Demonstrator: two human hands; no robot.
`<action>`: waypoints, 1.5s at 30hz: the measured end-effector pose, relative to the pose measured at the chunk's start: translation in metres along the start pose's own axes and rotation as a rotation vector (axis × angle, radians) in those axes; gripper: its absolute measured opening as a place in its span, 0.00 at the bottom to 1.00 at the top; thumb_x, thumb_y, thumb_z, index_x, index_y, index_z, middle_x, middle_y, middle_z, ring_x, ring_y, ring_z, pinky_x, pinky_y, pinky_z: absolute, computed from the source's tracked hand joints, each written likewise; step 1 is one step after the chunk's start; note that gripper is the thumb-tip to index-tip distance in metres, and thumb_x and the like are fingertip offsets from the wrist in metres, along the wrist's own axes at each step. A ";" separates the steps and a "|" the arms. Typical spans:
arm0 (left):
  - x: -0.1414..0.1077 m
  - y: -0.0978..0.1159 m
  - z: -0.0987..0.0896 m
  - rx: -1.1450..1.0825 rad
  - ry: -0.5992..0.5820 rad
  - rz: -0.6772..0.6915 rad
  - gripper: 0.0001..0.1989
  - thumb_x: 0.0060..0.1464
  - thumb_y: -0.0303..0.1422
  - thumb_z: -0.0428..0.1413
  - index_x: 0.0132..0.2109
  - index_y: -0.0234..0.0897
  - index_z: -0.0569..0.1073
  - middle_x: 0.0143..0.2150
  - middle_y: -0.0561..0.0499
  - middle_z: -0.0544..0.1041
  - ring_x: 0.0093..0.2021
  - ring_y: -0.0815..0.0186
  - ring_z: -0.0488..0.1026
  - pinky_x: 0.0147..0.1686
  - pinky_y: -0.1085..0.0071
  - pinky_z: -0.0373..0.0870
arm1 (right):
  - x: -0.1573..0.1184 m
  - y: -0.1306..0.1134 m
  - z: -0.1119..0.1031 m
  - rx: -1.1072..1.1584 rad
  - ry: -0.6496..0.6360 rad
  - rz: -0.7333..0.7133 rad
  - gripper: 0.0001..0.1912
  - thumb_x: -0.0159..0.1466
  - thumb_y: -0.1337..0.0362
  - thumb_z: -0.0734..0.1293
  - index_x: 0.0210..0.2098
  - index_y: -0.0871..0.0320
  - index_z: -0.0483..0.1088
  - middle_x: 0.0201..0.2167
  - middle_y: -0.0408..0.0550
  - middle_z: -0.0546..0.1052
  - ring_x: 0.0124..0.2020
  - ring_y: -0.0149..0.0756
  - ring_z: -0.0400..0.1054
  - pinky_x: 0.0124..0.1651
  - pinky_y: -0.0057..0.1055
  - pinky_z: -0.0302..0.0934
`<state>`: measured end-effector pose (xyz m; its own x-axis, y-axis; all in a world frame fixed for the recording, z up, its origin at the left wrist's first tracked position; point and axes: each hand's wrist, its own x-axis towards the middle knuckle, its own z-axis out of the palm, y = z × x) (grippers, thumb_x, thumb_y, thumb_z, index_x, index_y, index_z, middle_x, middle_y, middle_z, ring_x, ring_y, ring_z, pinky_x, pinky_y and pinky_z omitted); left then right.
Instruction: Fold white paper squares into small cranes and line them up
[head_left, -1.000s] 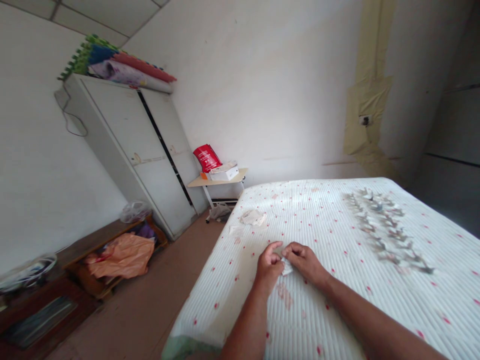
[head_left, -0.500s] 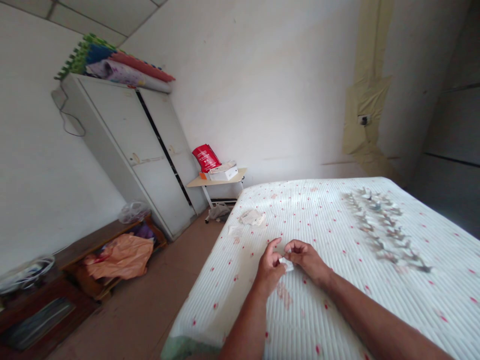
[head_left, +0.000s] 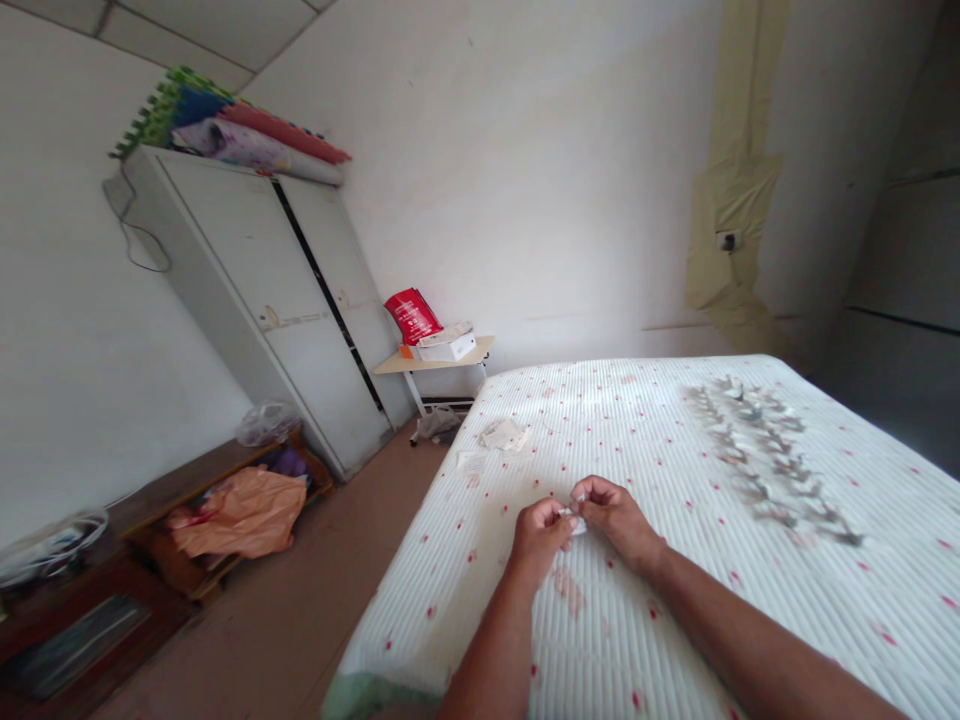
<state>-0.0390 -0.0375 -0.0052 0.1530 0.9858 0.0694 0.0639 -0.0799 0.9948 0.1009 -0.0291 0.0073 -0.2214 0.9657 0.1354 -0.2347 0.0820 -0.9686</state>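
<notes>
Both of my hands meet over the middle of the bed [head_left: 480,600], pinching a small piece of folded white paper [head_left: 574,522]. My left hand [head_left: 537,540] grips its left side between thumb and curled fingers. From the right, my right hand [head_left: 611,512] holds the upper edge with thumb and fingertips. The exact shape of the paper is partly hidden by the fingers. On the right side of the bed, several small folded paper figures [head_left: 761,455] stand in rows. Beyond my left hand lies a small stack of paper sheets [head_left: 505,434].
A small table [head_left: 427,362] behind the bed holds a red bag [head_left: 412,315] and a white box [head_left: 448,347]. A grey cabinet [head_left: 247,290] stands at left, with rolled mats on top. A low wooden unit holds an orange plastic bag [head_left: 244,510].
The fingers of my left hand have curled in, the raised index finger coming down onto the paper. My right hand has stayed nearly in place.
</notes>
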 end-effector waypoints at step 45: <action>-0.004 0.006 -0.003 -0.127 0.021 -0.052 0.10 0.39 0.35 0.58 0.24 0.31 0.68 0.17 0.55 0.67 0.17 0.75 0.62 0.17 0.79 0.56 | 0.001 0.010 -0.003 -0.328 -0.024 -0.079 0.15 0.55 0.51 0.63 0.23 0.58 0.64 0.16 0.38 0.63 0.20 0.27 0.55 0.24 0.25 0.51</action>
<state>-0.0424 -0.0417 0.0005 0.1316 0.9911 0.0181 -0.0549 -0.0110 0.9984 0.1017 -0.0266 -0.0028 -0.2377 0.9476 0.2136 0.0644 0.2348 -0.9699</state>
